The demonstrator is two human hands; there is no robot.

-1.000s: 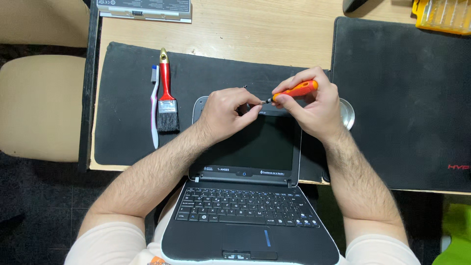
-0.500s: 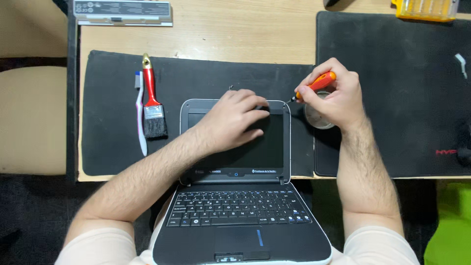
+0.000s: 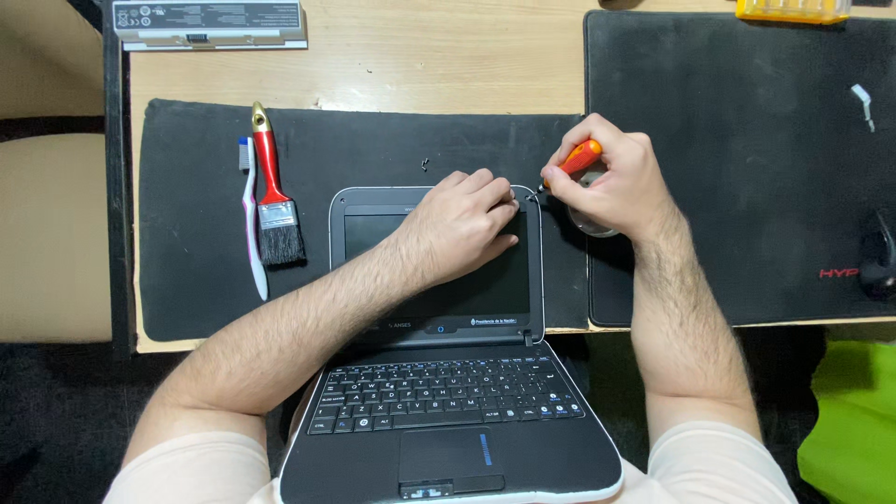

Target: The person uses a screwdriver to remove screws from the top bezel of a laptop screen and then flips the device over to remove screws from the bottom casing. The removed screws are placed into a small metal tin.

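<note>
A small dark laptop (image 3: 439,392) lies open, its keyboard toward me and its screen (image 3: 485,289) flat on a black mat (image 3: 373,149). My left hand (image 3: 462,224) rests palm down on the upper right part of the screen, fingertips at the bezel's top right corner. My right hand (image 3: 616,182) grips an orange-handled screwdriver (image 3: 571,163), its tip at that same corner of the bezel. A small round dish (image 3: 590,224) sits partly hidden under my right hand.
A red-handled paintbrush (image 3: 271,187) and a white toothbrush (image 3: 250,219) lie left of the laptop. A grey laptop battery (image 3: 210,21) sits at the desk's far edge. A second black mat (image 3: 747,159) covers the right side, with a yellow case (image 3: 791,9) beyond it.
My right hand has carried the screwdriver from the middle of the screen's top edge to its top right corner. My left hand slid right along the bezel.
</note>
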